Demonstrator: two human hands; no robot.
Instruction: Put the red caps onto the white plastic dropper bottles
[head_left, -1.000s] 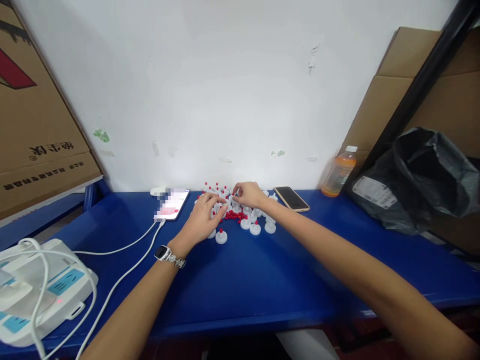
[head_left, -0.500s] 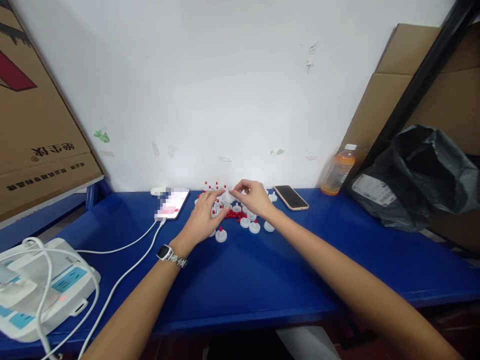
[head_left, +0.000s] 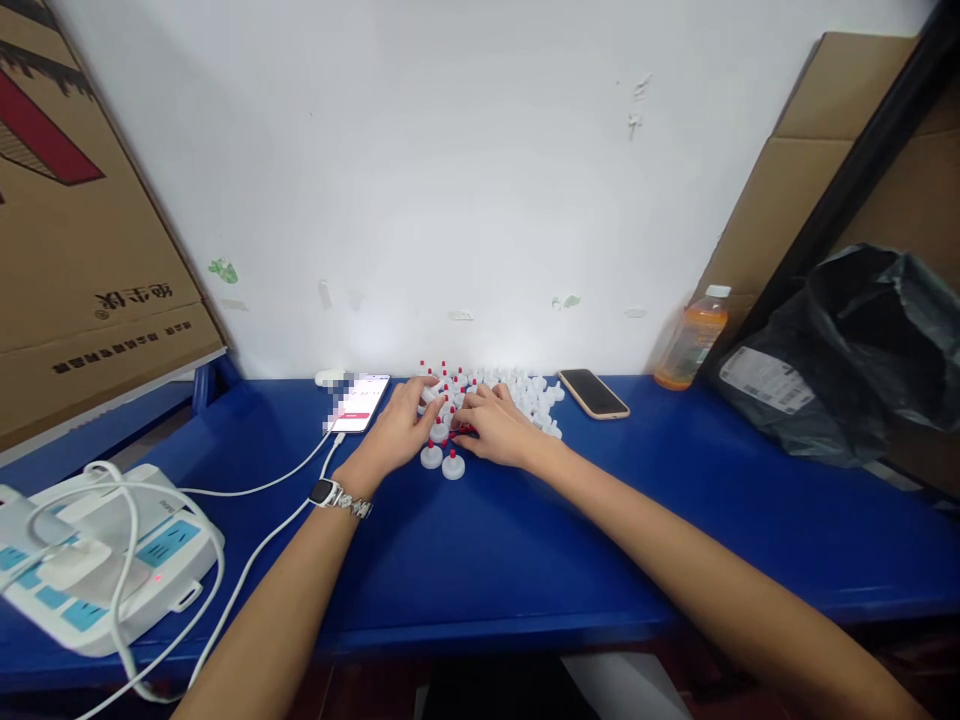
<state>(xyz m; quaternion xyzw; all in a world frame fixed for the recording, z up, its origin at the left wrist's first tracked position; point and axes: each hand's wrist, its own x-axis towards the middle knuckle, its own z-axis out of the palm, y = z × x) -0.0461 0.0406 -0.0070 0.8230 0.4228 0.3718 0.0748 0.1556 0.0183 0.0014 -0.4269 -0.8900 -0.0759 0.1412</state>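
A long blue metal table (head_left: 525, 560) carries everything. Taking the cluster of small white plastic caps with red tips (head_left: 517, 392) at its back edge as the mark: far right of it slumps one black plastic bag (head_left: 847, 360); far left lies one white power strip (head_left: 97, 560) with white cables (head_left: 255, 560). Just right of the cluster lie one dark phone (head_left: 592, 392) and, beyond, one orange drink bottle (head_left: 688, 342); just left, one lit white phone (head_left: 360, 402). The left hand (head_left: 397, 432) and right hand (head_left: 499, 428) rest on the cluster's near side, fingers curled among caps; what they pinch cannot be told. Two capped pieces (head_left: 442, 462) stand just before them. The caps are too many to count.
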